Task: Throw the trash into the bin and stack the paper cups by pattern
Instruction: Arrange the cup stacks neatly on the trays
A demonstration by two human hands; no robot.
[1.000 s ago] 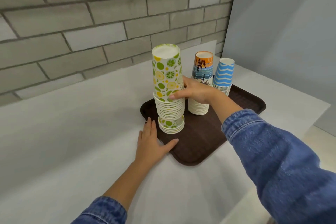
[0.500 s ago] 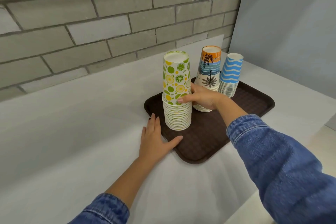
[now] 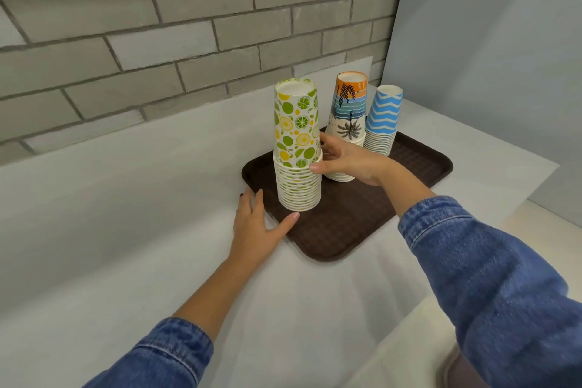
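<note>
A rectangular dark brown plastic tray (image 3: 346, 239) with rounded corners and a fine waffle texture lies on a smooth white tabletop (image 3: 126, 214), in front of a grey brick wall (image 3: 157, 25). Three stacks of tapered paper cups stand upside down on the tray, their white rolled rims forming ribbed bands at the bottom. Nearest is the lemon-and-lime cup stack (image 3: 296, 148), printed with green and yellow citrus slices. Behind it to the right stands the palm-tree cup stack (image 3: 348, 116), in orange and blue with black palms. Just beside that one is the blue zigzag cup stack (image 3: 384, 116). The right hand (image 3: 349, 161) curls round the right side of the lemon-and-lime cup stack, thumb tip pressed against its upper rims and fingers wrapped behind it. The left hand (image 3: 255, 227) lies flat with straight fingers on the tabletop at the tray's near-left edge, its spread thumb resting on the tray's rim. Both forearms wear blue denim sleeves (image 3: 472, 277).
</note>
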